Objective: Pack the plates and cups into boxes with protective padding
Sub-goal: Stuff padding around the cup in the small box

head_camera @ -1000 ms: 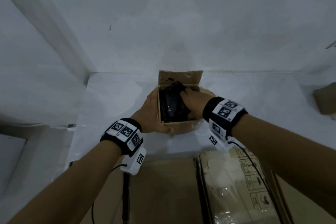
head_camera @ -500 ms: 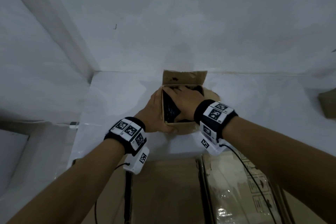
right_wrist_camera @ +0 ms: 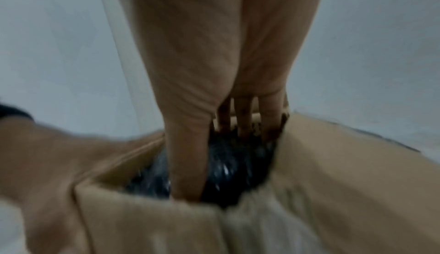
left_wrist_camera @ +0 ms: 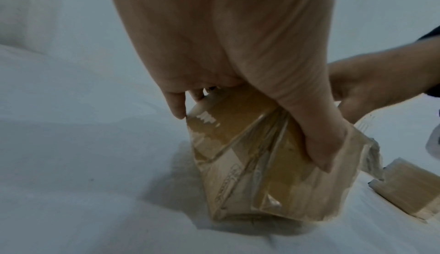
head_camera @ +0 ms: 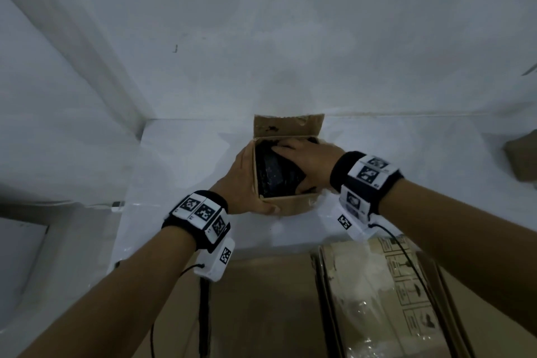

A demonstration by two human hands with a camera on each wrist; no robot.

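Note:
A small open cardboard box [head_camera: 290, 203] stands on the white table [head_camera: 189, 171], its back flap upright. Inside lies a bundle in dark bubble wrap [head_camera: 271, 177]; what it wraps is hidden. My left hand [head_camera: 252, 183] grips the box from the left, thumb across the front wall, and the thumb [left_wrist_camera: 316, 145] lies on the taped cardboard [left_wrist_camera: 238, 154] in the left wrist view. My right hand [head_camera: 305, 160] lies across the box's mouth. Its straight fingers [right_wrist_camera: 245, 118] press down on the dark wrap [right_wrist_camera: 228, 167], with the thumb tucked inside the front wall.
A larger cardboard box [head_camera: 377, 299] holding clear plastic sits near me at the lower right, beside a brown cardboard sheet [head_camera: 261, 299]. Another cardboard piece [head_camera: 523, 160] lies at the table's right edge. White walls close the table at back and left.
My right hand has slid from the bundle's far corner to lie flat across it, and the bundle has sunk lower into the box. The left hand still holds the box.

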